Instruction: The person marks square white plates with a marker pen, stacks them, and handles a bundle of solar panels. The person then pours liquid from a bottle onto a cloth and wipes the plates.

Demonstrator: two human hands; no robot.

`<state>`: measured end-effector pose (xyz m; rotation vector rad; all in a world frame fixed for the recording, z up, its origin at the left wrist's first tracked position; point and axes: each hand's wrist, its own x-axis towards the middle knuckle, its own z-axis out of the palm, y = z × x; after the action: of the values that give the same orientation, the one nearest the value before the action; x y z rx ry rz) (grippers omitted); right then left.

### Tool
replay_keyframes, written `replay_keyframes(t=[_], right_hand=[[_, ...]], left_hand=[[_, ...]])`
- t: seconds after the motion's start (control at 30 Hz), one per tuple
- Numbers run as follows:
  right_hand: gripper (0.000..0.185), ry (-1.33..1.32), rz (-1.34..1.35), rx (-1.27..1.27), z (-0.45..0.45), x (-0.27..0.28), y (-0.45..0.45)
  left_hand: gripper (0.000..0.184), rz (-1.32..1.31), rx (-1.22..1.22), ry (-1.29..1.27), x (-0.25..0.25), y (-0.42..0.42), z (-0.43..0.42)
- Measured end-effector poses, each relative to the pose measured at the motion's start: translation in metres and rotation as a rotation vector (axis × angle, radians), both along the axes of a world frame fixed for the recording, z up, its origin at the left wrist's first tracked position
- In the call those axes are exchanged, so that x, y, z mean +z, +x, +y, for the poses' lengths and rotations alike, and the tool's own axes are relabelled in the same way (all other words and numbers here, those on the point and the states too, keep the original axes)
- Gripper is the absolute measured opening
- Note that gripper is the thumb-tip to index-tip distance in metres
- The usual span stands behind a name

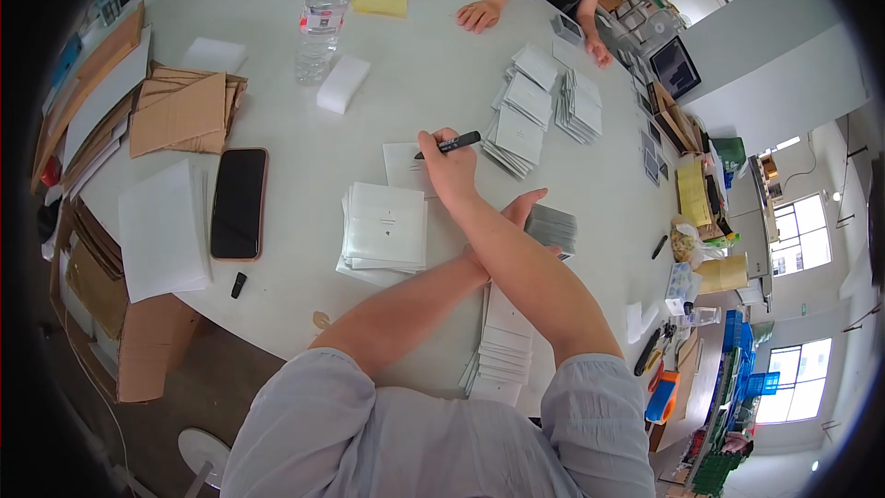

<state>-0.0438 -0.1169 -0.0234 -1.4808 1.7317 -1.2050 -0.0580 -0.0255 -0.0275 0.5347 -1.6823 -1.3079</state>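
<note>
My forearms cross over the table, the right one on top. My right hand grips a black marker pen, its tip end over a white card. Just nearer to me lies a stack of white cards with small printing in the middle. Out to the right, my left hand is wrapped round a thick stack of grey-edged cards, thumb on the far side; part of this hand is hidden behind my right forearm. A spread row of white cards lies under and beside my forearms.
More card stacks stand ahead to the right. A person's hand rests on the table's far side. A water bottle, white foam block, phone, marker cap, paper stack and cardboard pieces are leftward.
</note>
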Motion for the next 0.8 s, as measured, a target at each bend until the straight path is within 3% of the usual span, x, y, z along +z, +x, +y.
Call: replay_keyframes(t=[0.37, 0.5, 0.57, 0.8], right_hand=[[0.03, -0.06, 0.151, 0.019, 0.0, -0.006, -0.001], [0.026, -0.196, 0.166, 0.001, -0.001, -0.011, 0.0], [0.028, -0.102, 0.14, 0.018, -0.001, -0.01, -0.002], [0.026, -0.09, 0.084, 0.017, 0.002, -0.004, 0.0]], left_hand=[[0.094, -0.022, -0.004, 0.027, 0.006, 0.004, 0.002], [0.094, 0.081, 0.111, -0.197, -0.004, -0.005, -0.002], [0.093, 0.035, 0.013, -0.011, 0.002, 0.002, 0.002], [0.094, -0.032, 0.012, -0.012, 0.004, 0.004, 0.003]])
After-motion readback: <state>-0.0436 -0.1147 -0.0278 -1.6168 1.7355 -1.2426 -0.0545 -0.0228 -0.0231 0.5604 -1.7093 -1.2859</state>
